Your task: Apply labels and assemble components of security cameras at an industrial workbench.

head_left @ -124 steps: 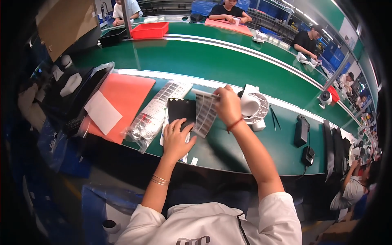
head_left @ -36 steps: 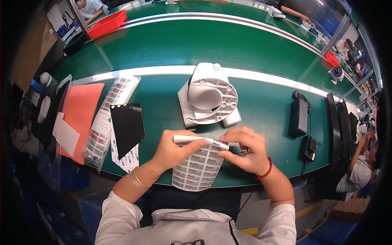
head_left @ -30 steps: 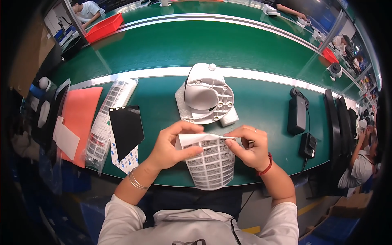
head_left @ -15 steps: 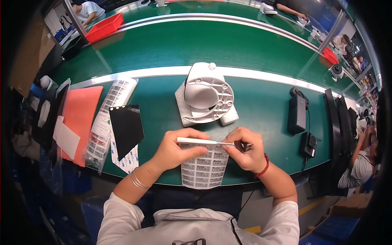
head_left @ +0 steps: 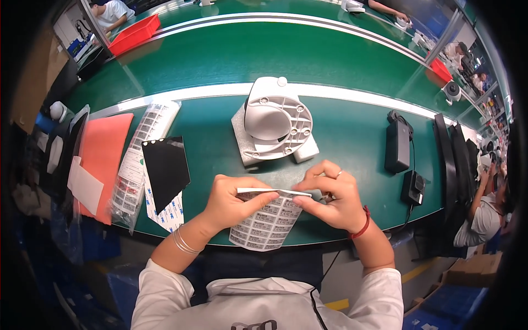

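The left hand (head_left: 228, 202) and right hand (head_left: 340, 199) are pinching the label sheet (head_left: 264, 224), probably light, floppy and easily creased, by its folded edge, the sensible hold, nearside of the white housing (head_left: 270, 122).

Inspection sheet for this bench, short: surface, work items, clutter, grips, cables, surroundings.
Surface: green bench top, bordered by a pale strip along its far side.
Work items: label sheet off the bench, in both hands, top edge bent; white housing beyond it, ribbed base showing.
Clutter: orange sheet at left; bagged label roll beside it; black sheet partly over a white printed sheet.
Grips: left hand pinches the sheet's upper left; right hand pinches its upper right.
Cables: black cord bunched at the black adapter, right side.
Surroundings: red tray at upper left; co-workers at nearby places.
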The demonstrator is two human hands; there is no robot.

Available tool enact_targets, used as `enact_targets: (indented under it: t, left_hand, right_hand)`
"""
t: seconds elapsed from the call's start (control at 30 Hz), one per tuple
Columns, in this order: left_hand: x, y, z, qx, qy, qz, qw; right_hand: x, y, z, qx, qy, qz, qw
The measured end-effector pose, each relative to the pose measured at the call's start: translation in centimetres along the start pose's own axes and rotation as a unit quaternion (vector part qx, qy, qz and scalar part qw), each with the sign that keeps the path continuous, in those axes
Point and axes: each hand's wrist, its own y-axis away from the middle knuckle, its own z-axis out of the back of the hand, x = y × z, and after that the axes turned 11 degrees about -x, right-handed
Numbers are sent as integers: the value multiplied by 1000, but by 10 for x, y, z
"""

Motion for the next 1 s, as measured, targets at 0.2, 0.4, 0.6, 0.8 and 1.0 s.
enact_targets:
  t: [0.2, 0.4, 0.6, 0.8, 1.0]
  left_hand:
    - [2, 1, 1, 2, 1, -13, 1000]
    - [3, -1, 1, 8, 12, 2, 1000]
    - [2, 3, 2, 14, 27, 23, 999]
    - [-9, 22, 1, -14, 6, 30, 999]
    - [4, 45, 0, -115, 37, 74, 990]
  right_hand:
    - [-2, 4, -11, -23, 9, 30, 999]
    - [-8, 7, -19, -46, 7, 48, 998]
    - [0, 9, -19, -39, 15, 1, 999]
    - [0, 13, -19, -31, -19, 28, 999]
    - [-15, 14, 0, -245, -76, -10, 967]
